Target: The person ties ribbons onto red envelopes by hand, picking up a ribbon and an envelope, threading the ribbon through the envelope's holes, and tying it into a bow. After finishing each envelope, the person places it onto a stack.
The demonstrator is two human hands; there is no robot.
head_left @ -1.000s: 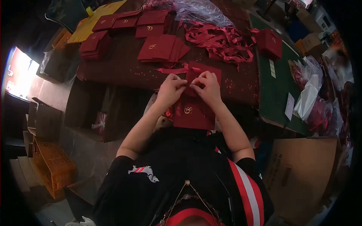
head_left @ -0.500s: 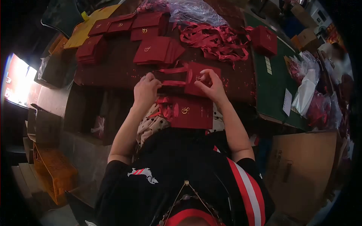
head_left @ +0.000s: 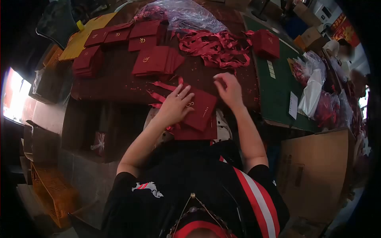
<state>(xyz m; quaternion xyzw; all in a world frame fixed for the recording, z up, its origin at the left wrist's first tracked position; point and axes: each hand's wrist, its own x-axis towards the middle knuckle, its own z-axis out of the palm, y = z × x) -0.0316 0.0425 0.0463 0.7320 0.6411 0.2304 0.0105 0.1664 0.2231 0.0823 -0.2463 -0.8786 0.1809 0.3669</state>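
My left hand (head_left: 174, 106) lies with fingers spread over the left part of a dark red paper gift bag (head_left: 203, 109) with gold print. Red ribbon handles (head_left: 160, 94) stick out past its fingers to the left. The bag is tilted and overlaps another red gift bag (head_left: 190, 134) on my lap, whose ribbon is mostly hidden. Beyond the upper bag's right corner hovers my right hand (head_left: 230, 91), fingers loosely curled, with a gap between thumb and fingertips and nothing visible in it. Closest to it on the table is a heap of red ribbons (head_left: 214, 47).
Stacks of red bags (head_left: 152, 61) lie on the dark table (head_left: 115, 85), with clear plastic wrap (head_left: 194, 16) behind. A red bag stack (head_left: 266, 43) stands on the green surface (head_left: 264, 89) at right. A cardboard box (head_left: 313, 170) and an orange crate (head_left: 53, 190) flank me.
The upper bag has come nearer my lap and turned. My left hand has moved from its ribbon handles onto its face. My right hand has left the bag, its fingers loosening.
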